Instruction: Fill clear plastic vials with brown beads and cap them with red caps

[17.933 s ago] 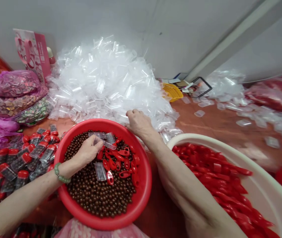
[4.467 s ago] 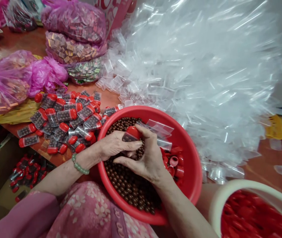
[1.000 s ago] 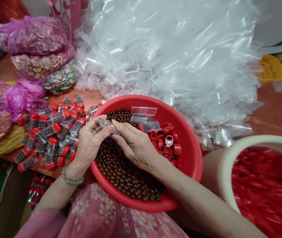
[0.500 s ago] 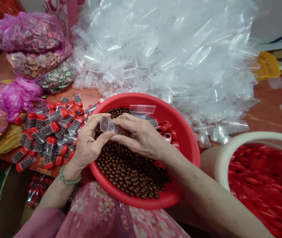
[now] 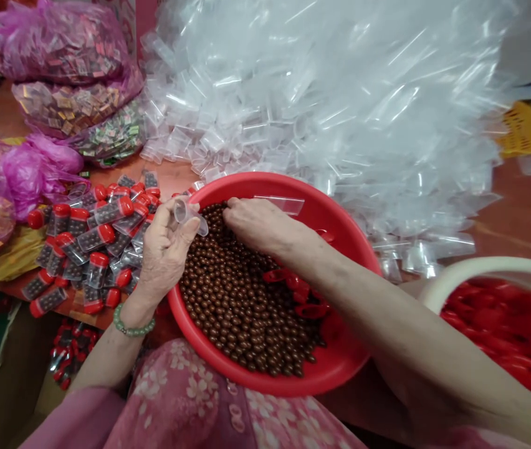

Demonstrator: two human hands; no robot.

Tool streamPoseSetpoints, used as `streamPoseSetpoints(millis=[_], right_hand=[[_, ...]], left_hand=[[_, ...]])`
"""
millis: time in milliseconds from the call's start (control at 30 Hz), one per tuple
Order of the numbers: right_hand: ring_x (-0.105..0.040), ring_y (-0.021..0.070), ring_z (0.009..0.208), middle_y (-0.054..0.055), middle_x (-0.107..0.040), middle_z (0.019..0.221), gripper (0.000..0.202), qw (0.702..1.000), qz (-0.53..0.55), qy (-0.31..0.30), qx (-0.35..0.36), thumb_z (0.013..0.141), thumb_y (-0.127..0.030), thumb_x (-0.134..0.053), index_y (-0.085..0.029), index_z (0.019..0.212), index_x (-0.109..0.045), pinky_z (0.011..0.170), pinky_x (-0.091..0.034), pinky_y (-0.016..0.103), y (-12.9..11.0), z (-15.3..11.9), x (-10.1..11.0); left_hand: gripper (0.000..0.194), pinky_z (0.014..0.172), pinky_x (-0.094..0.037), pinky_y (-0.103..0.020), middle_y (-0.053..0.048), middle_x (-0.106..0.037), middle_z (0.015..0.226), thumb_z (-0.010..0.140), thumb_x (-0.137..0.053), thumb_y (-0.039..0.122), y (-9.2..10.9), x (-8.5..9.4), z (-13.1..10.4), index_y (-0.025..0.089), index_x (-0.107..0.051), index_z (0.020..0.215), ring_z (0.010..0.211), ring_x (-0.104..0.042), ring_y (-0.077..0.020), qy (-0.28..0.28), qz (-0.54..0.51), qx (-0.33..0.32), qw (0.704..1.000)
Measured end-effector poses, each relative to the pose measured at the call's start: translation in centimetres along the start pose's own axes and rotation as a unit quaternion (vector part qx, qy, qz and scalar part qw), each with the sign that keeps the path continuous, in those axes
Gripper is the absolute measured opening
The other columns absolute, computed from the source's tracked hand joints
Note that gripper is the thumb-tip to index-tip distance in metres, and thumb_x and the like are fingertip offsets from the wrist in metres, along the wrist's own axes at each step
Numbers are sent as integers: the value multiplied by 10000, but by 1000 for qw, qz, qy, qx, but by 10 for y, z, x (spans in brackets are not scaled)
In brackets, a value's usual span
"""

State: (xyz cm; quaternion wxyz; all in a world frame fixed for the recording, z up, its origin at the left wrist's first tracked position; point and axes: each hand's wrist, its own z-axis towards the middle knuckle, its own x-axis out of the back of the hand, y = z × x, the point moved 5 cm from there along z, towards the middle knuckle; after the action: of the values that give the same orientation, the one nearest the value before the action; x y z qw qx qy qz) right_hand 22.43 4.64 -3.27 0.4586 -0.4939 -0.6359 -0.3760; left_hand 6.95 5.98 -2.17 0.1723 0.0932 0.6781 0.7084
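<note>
Rising from the desk (image 5: 522,209), a large pile of clear containers (image 5: 265,100) extends to the top edge of view. The red basin (image 5: 338,340) is positioned in front of the pile. The cream tub (image 5: 503,265), partly cut off at the right, contains glossy red pieces (image 5: 503,333). A heap of filled containers (image 5: 106,213) with red caps lies on the desk, left of the basin; dark balls show through the walls.

The hands are apart. Left hand (image 5: 165,255): located at the left rim of the basin, thumb and fingers closed on the held container (image 5: 202,225). Right hand (image 5: 260,226): located inside the basin at its far side, fingers bunched, fingertips at the brown balls (image 5: 247,312); whether it grips any cannot be told.

The held container is transparent and colourless. It is tilted, with a round rim visible at its upper-left end and the other end projecting past the thumb. The brown balls are small, round and shiny, and occupy the left and near parts of the basin.
</note>
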Motion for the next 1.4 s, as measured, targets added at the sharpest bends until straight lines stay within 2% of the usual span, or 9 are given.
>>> streamPoseSetpoints(millis=[233, 400, 633, 867, 1000, 1133, 1233, 1300, 1400], right_hand=[[-671, 223, 880, 132, -695, 986, 283, 984, 138, -33, 107, 732, 8, -502, -113, 923, -672, 813, -502, 311, -19, -2, -17], [-643, 217, 987, 74, -702, 1036, 390, 930, 331, -18, 157, 663, 10, -518, -146, 991, -659, 902, -501, 347, -23, -14, -23], [-640, 203, 1015, 15, -707, 1049, 415, 819, 560, -38, 119, 755, -310, -716, -187, 1148, -666, 952, -486, 356, -16, -37, -22], [-624, 205, 1111, 40, -697, 1159, 431, 801, 586, -25, 118, 769, -352, -741, -213, 1173, -679, 1026, -443, 381, -14, -60, -9], [-623, 205, 1121, 35, -699, 1160, 418, 798, 592, -33, 111, 789, -366, -724, -224, 1179, -680, 1035, -441, 380, -15, -71, -10], [-641, 191, 1047, 23, -709, 1104, 404, 801, 592, -31, 88, 790, -350, -723, -228, 1173, -682, 959, -490, 346, -11, -85, -15], [-651, 192, 1014, 24, -712, 1090, 418, 793, 607, -12, 57, 787, -369, -728, -224, 1176, -682, 920, -509, 335, -4, -98, -19], [-654, 201, 1017, 32, -714, 1092, 437, 783, 621, 6, 34, 781, -387, -735, -217, 1180, -682, 925, -510, 344, 0, -106, -23], [-653, 221, 1056, 47, -719, 1112, 448, 777, 629, 15, 21, 761, -396, -753, -205, 1161, -695, 967, -499, 372, 1, -114, -26]], left_hand=[[377, 952, -513, -312, -55, -711, 1074, 855, -665, 455, -3, -2, 2, 200, -572, 1117, 1018, -679, -163, -11, -5, 1, 1000], [488, 954, -525, -328, -76, -701, 1108, 827, -699, 426, -6, -5, 2, 203, -538, 1230, 1079, -678, -193, -26, -10, 8, 1000], [399, 952, -522, -296, -48, -685, 1075, 762, -754, 318, -5, -5, 3, 194, -569, 1093, 1031, -673, -158, -44, -24, 6, 999], [295, 928, -496, -289, -43, -661, 1012, 767, -683, 208, 1, -8, 13, 163, -589, 1043, 961, -644, -146, -131, 50, -36, 989], [318, 900, -481, -326, -71, -681, 1055, 763, -667, 188, 11, -17, 26, 158, -632, 1077, 951, -630, -191, -278, 239, -117, 923], [202, 870, -452, -346, -94, -680, 978, 802, -557, 95, 15, -37, 25, 151, -652, 971, 932, -590, -222, -398, 463, -217, 762], [235, 838, -430, -362, -137, -670, 928, 853, -426, 46, 5, -54, 17, 141, -640, 834, 895, -559, -237, -463, 548, -257, 647], [272, 814, -417, -377, -157, -669, 903, 862, -396, 49, -5, -64, 14, 152, -626, 759, 889, -544, -255, -483, 551, -267, 626], [290, 779, -406, -380, -130, -636, 763, 843, -415, 83, -24, -70, 17, 200, -574, 630, 831, -527, -258, -496, 483, -236, 682]])
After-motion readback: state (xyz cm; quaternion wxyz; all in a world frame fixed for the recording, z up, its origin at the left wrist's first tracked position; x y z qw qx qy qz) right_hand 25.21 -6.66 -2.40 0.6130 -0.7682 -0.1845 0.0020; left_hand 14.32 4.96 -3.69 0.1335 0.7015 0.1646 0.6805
